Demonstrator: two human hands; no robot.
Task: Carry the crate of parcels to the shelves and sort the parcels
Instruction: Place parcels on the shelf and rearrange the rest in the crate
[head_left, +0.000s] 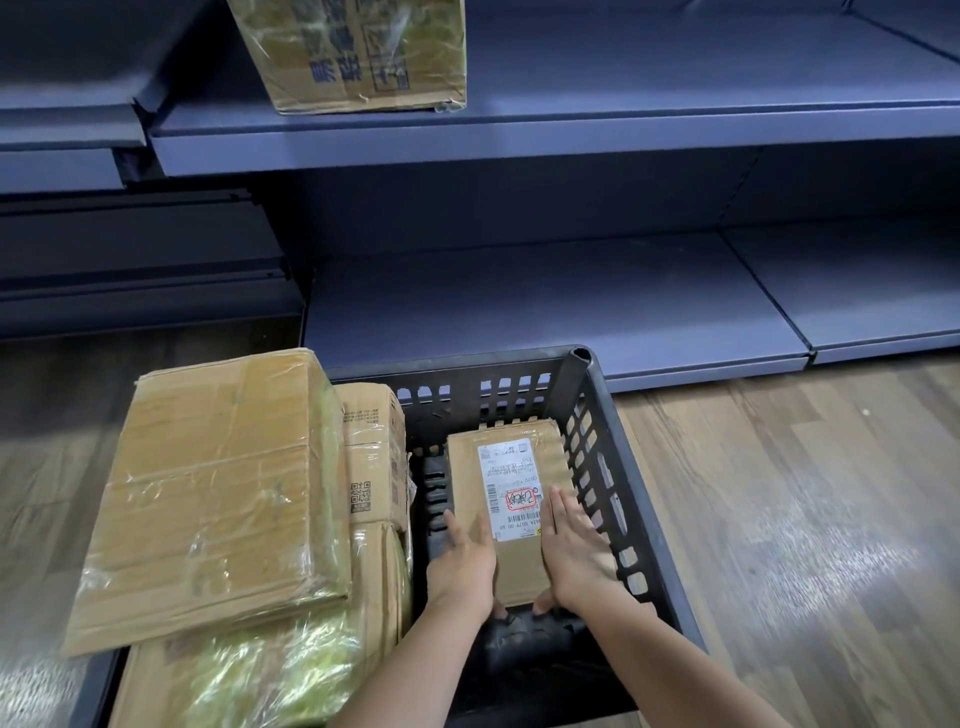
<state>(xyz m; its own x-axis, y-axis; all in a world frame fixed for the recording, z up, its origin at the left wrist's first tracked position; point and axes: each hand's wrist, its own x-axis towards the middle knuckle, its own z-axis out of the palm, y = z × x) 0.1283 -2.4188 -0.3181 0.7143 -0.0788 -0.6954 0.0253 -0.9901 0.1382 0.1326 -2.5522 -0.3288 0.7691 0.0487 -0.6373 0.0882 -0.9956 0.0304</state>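
the parcel (511, 499) lies flat in the crate (626, 467). left hand (462, 561) presses straight-fingered on its left side; right hand (571, 545) hooks a thumb under its near edge. stiff, probably light: lift by both sides.

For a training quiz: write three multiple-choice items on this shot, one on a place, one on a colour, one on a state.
1. Where is the labelled parcel?
A. on the lower shelf
B. in the dark crate
C. on the floor

2. What colour are the shelves?
A. blue
B. red
C. white

3. Which hands touch that parcel?
A. both
B. left only
C. neither

Key: 1 B, perforated crate walls surround it. 2 A, the boards are blue. 3 A, left hand and right hand lie on its sides.
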